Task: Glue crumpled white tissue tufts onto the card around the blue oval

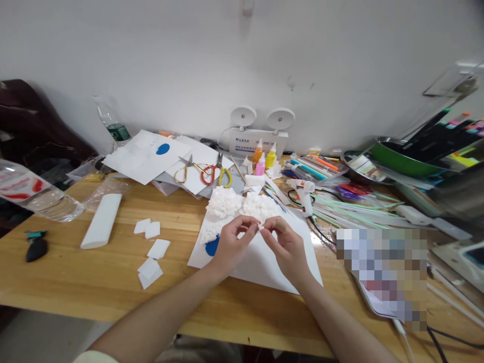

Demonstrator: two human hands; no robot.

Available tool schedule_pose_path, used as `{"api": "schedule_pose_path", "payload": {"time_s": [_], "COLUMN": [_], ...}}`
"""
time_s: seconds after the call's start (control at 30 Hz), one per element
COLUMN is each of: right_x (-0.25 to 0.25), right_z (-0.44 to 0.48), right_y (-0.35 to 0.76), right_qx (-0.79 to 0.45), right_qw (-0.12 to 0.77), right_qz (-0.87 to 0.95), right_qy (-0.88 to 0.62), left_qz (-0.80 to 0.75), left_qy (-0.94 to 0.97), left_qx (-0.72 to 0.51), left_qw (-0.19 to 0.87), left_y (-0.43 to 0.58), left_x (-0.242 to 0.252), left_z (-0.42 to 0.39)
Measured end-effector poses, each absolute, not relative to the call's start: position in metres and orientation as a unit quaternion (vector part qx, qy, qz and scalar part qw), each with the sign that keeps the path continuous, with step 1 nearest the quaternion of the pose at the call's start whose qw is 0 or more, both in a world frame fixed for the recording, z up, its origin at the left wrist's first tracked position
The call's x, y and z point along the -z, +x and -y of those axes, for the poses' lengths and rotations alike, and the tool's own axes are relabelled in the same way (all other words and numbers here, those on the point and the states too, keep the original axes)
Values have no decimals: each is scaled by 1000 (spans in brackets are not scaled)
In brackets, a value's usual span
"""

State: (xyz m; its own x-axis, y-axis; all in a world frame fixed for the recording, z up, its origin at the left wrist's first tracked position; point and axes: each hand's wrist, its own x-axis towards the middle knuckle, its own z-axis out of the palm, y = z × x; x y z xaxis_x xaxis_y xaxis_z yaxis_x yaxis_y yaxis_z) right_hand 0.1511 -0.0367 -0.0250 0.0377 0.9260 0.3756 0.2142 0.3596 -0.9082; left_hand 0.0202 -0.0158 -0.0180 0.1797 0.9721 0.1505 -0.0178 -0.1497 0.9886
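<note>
My left hand and my right hand meet over a white sheet of paper on the wooden table. Both pinch a small white scrap of tissue between thumb and fingertips. Just behind the hands lies a fluffy mass of crumpled white tissue stuck on the sheet. A blue patch shows on the sheet beside my left wrist.
Small white paper squares and a white block lie to the left. Scissors, paint bottles, a glue gun, pens and straws crowd the back and right. A plastic bottle lies far left.
</note>
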Motion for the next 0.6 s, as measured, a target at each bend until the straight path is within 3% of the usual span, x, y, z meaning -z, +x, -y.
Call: {"api": "schedule_pose_path", "payload": {"time_s": [0.6], "right_x": [24], "right_z": [37], "right_y": [151], "right_qx": [-305], "right_qw": [563], "right_qz": [602], "right_qy": [-476], "left_qz": [-393], "left_qy": [616], "left_qx": [-489], "left_qw": [477], "left_y": [19], "left_x": [16], "left_z": [19]}}
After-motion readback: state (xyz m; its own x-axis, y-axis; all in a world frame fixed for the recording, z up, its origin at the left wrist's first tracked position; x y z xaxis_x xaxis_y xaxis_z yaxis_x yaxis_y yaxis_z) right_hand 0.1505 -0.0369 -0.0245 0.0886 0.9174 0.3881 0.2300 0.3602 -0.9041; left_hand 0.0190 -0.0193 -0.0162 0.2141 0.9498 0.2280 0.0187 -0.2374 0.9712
